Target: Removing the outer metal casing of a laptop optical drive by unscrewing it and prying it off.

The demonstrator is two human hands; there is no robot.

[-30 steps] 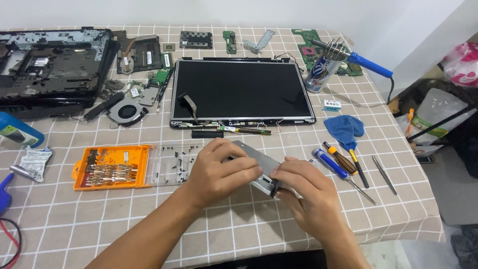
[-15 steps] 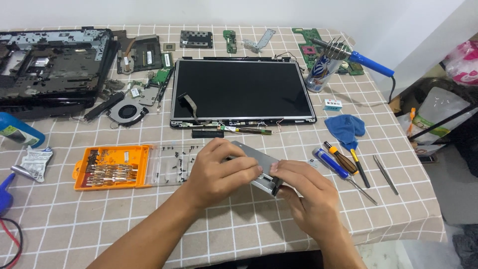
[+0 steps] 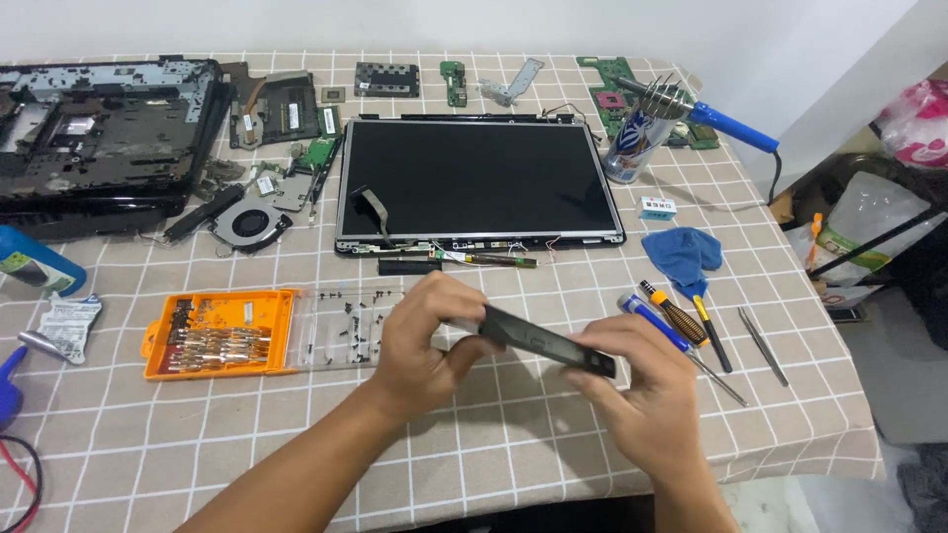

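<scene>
Both ends of the dark flat part (image 3: 541,340) covered by the left hand (image 3: 425,341) and right hand (image 3: 647,400), laptop base (image 3: 99,128) cut by left edge, blue bottle (image 3: 35,265) likewise, loose screws (image 3: 351,316) too small to distinguish, red cable (image 3: 15,474) partly out of frame

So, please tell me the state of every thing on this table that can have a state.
Flat dark part: lifted off the table, tilted, held at both ends.
Left hand: gripping its left end.
Right hand: gripping its right end.
Laptop screen panel: lying flat, dark, cables loose.
Laptop base: opened, parts removed.
Orange bit case: open.
Cooling fan: taken out, lying on the cloth.
</scene>
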